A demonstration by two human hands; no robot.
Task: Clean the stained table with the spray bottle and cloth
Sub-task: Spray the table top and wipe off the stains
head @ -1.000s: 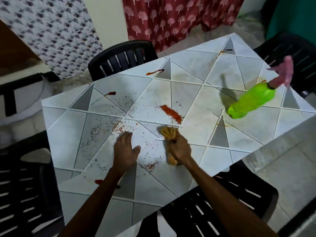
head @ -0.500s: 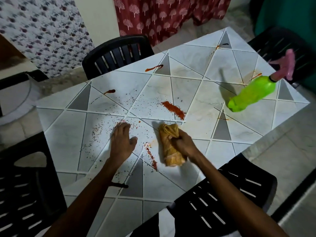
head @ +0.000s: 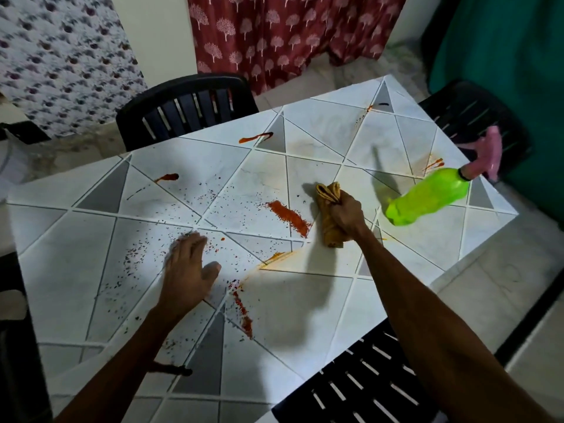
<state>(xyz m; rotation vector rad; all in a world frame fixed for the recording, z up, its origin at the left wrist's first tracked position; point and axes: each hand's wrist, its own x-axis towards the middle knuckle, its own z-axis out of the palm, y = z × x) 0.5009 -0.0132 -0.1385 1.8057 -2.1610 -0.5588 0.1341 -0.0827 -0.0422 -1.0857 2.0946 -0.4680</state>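
While your right hand [head: 346, 213] grips the bunched mustard-yellow cloth [head: 329, 195] on the white triangle-patterned tabletop [head: 305, 300], midway toward its right edge, your left hand [head: 186, 273] presses flat, fingers straight; the lime-green plastic spray bottle [head: 427, 196] stands near the right corner.

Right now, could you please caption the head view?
Right hand grips cloth on stained table; left hand rests flat; spray bottle nearby.

The right hand [head: 346, 216] dragged the cloth [head: 329, 206] away from the left hand [head: 186, 270], rightward past the red streak [head: 288, 216] toward the bottle [head: 427, 196], leaving an orange smear [head: 274, 257] on the table [head: 305, 300].
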